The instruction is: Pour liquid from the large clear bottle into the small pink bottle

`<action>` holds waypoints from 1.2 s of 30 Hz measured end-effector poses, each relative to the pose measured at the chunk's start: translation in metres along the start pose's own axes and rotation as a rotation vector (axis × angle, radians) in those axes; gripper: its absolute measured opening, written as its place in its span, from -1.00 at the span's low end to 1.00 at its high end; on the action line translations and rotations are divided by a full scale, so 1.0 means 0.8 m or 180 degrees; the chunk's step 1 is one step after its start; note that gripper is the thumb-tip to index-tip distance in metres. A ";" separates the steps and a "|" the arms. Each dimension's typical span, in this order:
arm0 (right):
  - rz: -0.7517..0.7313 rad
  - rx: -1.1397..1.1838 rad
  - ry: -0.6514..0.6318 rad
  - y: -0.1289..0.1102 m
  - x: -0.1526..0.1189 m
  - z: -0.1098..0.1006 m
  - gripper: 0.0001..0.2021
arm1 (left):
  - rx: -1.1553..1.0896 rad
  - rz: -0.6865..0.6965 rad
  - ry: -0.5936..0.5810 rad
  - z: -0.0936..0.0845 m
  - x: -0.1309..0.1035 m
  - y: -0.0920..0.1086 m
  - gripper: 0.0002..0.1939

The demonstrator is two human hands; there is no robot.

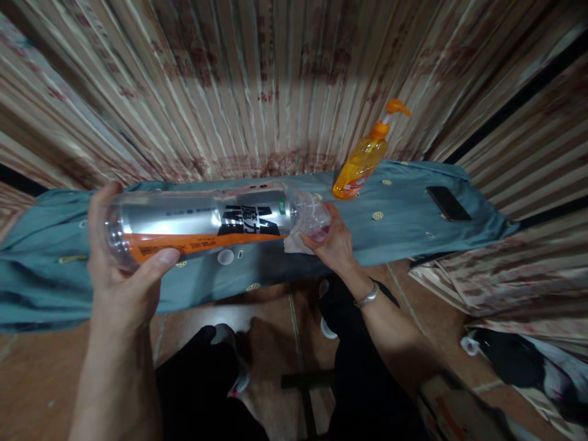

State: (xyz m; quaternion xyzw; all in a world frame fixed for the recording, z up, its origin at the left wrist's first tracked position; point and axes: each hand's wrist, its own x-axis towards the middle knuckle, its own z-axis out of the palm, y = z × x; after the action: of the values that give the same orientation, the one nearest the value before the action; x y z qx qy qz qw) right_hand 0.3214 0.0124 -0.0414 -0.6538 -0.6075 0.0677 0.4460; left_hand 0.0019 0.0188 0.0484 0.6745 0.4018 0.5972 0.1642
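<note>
A large clear plastic bottle [206, 220] with a silver, black and orange label is held sideways above the cloth. My left hand [124, 251] is wrapped round its base, thumb on the label. At the neck end, my right hand [333, 239] is closed round a small clear plastic piece [315, 214], which meets the bottle's mouth; its exact shape is unclear. A white tissue [296, 244] shows under my right fingers. Below the bottle, a small round translucent cap [225, 256] lies on the cloth.
A teal cloth [404, 220] covers the narrow table. An orange pump bottle [361, 162] stands at the back, right of centre, and a black phone [448, 203] lies at the right. Pleated curtains [275, 92] hang behind. My legs are below the front edge.
</note>
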 end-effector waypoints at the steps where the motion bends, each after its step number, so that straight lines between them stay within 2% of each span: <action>1: -0.0010 0.0001 -0.0010 0.001 0.000 0.000 -0.18 | -0.0177 -0.0127 0.0016 -0.001 0.000 -0.001 -0.03; 4: -0.0028 -0.0027 0.0000 0.003 0.000 0.001 -0.17 | -0.0472 -0.0248 0.0031 -0.003 -0.001 -0.003 0.03; 11: -0.0071 -0.0070 0.0029 0.004 -0.001 0.003 -0.21 | -0.0332 -0.0260 0.0032 -0.007 -0.001 -0.002 0.05; 21: -0.0033 -0.0057 -0.0030 0.002 0.001 -0.001 -0.18 | -0.0396 0.0051 -0.0091 -0.008 0.002 -0.003 0.03; 36: 0.0076 -0.0047 -0.0076 0.001 0.001 -0.001 -0.17 | -0.0264 0.0054 -0.0031 -0.004 0.004 0.005 0.04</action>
State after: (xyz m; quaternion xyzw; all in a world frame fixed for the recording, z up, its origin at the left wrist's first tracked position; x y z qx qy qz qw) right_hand 0.3231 0.0129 -0.0411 -0.6635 -0.6053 0.0763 0.4330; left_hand -0.0002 0.0182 0.0542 0.6734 0.3702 0.6114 0.1889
